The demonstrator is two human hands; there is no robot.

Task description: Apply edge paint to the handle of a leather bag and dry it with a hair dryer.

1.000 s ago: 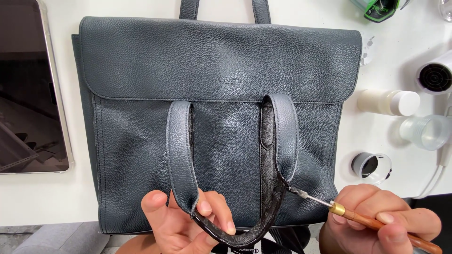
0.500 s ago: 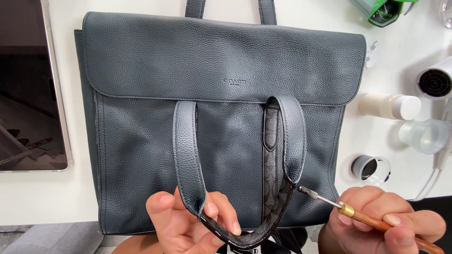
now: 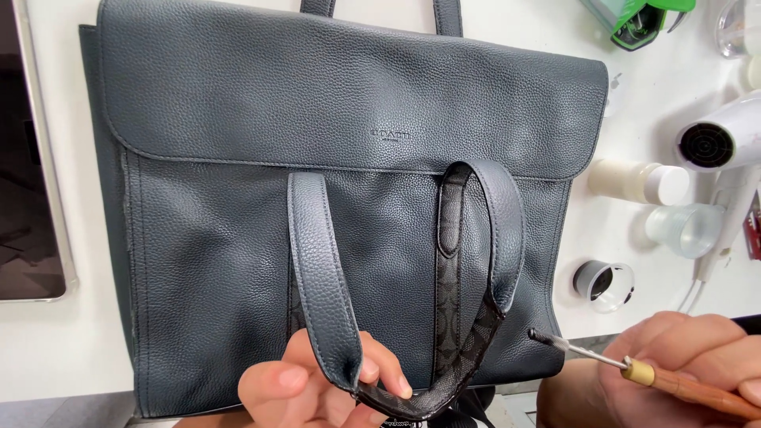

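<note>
While left hand (image 3: pixel 317 392) fingers pinch the bag handle (image 3: pixel 329 293) | right hand (image 3: pixel 682 372) fingers grip brush (image 3: pixel 634 368) | tip off leather.

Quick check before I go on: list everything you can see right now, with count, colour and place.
Dark navy pebbled-leather tote bag: one, flat on the white table, centre.
Bag handle with patterned underside: one, navy and grey, looped over the bag front.
Fine wooden-handled brush: one, brown with metal ferrule, lower right.
White hair dryer: one, right edge.
Cream bottle: one, lying right of the bag.
Clear cup: one, right.
Small round jar: one, grey-rimmed, right.
Green tool: one, top right.
Tablet: one, dark, left edge.
Left hand: fingers pinching the handle.
Right hand: holding the brush.
</note>
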